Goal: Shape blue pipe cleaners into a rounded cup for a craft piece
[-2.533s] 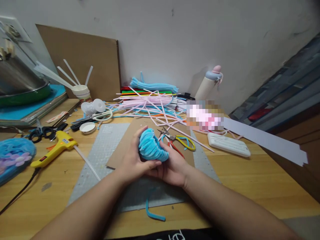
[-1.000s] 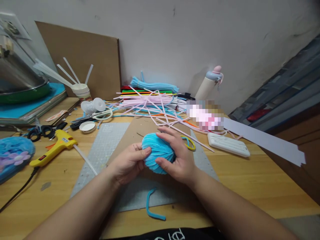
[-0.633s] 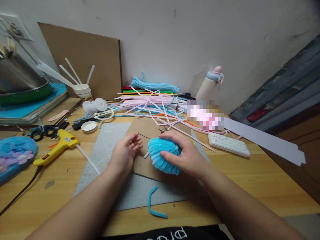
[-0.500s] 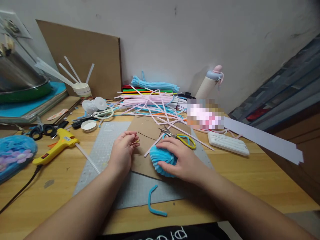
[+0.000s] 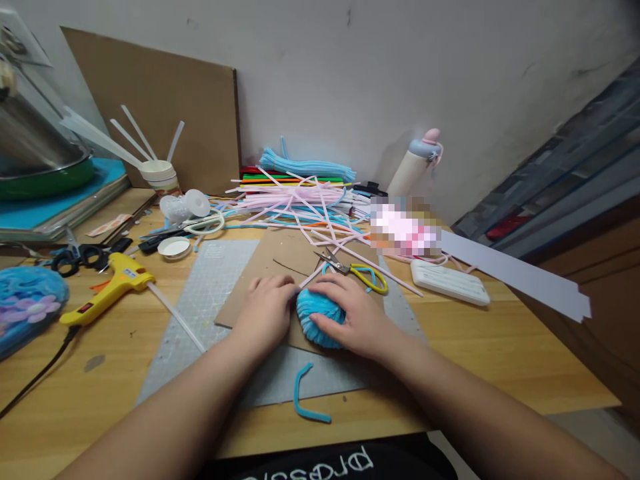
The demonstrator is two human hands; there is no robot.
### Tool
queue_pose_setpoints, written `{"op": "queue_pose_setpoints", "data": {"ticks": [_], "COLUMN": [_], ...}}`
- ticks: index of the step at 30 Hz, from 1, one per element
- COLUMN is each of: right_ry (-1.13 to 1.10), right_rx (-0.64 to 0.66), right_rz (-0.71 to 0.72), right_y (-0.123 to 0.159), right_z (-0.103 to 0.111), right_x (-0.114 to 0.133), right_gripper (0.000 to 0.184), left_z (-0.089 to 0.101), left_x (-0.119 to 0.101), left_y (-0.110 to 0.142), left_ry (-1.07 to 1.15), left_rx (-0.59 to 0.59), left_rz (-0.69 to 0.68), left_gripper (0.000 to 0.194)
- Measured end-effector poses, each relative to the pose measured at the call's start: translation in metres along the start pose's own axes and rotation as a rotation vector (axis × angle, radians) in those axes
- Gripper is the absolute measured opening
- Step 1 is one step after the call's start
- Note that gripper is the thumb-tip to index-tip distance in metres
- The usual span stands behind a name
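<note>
A ball-like bundle of ridged, fuzzy blue pipe cleaners (image 5: 316, 319) rests on a sheet of brown cardboard (image 5: 235, 297). From its right side my right hand (image 5: 357, 317) curves over it, fingers on top and thumb along the near face. Close to the bundle's left side, my left hand (image 5: 267, 307) lies palm down over the cardboard with fingers extended; its fingertips are partly hidden, and I cannot tell whether they touch the bundle. Just beyond my right hand lie scissors with yellow handles (image 5: 369, 277), blades parted. A bent blue pipe cleaner (image 5: 300, 400) lies in front.
Under the cardboard is a grey cutting mat (image 5: 190, 313). A yellow glue gun (image 5: 107, 287) lies left with its cord trailing. Pink pipe cleaners (image 5: 300, 200) are heaped at the back. To the right are a white power strip (image 5: 450, 281) and a bottle (image 5: 410, 170).
My left hand has turned palm down and moved right, up to the blue bundle; its fingers were pinched before. My right hand stays on the bundle. The view has shifted slightly.
</note>
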State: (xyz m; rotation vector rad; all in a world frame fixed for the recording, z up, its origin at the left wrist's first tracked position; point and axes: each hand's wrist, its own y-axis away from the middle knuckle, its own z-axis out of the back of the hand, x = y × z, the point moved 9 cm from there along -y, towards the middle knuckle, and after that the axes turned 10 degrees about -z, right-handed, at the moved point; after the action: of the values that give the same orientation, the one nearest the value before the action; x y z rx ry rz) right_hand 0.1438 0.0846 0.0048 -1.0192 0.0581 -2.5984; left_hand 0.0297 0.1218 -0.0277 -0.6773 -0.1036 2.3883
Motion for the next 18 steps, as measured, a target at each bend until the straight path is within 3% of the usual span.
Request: {"op": "queue_pose_setpoints", "data": {"ticks": [3, 7, 8, 10, 13, 16, 18], "right_ry": [-0.145, -0.338, -0.299, -0.151, 0.157, 0.334, 0.379], "right_rx": [-0.058, -0.299, -0.296, -0.102, 0.076, 0.086, 0.077], "right_rz": [-0.016, -0.175, -0.173, -0.064, -0.006, -0.025, -0.018], "right_y": [-0.002, -0.006, -0.007, -0.010, -0.003, 0.003, 0.003], "right_z": [0.008, 0.043, 0.046, 0.035, 0.016, 0.010, 0.011], "right_x": [-0.004, -0.047, -0.055, -0.061, -0.074, -0.082, -0.083], "right_gripper": [0.042, 0.031, 0.029, 0.028, 0.036, 0.044, 0.046], "left_z": [0.012, 0.035, 0.040, 0.043, 0.026, 0.001, -0.007], "left_x": [0.014, 0.021, 0.016, -0.002, -0.038, -0.067, -0.072], "left_y": [-0.003, -0.002, -0.002, 0.000, 0.000, 0.002, 0.002], "left_ry": [-0.107, -0.019, 0.037, 0.155, 0.264, 0.235, 0.195], "left_rx": [-0.073, -0.268, -0.318, -0.361, -0.232, -0.050, -0.001], "left_rz": [0.074, 0.126, 0.088, -0.032, -0.222, -0.343, -0.356], "left_gripper": [0.032, 0.028, 0.026, 0.026, 0.042, 0.065, 0.063]}}
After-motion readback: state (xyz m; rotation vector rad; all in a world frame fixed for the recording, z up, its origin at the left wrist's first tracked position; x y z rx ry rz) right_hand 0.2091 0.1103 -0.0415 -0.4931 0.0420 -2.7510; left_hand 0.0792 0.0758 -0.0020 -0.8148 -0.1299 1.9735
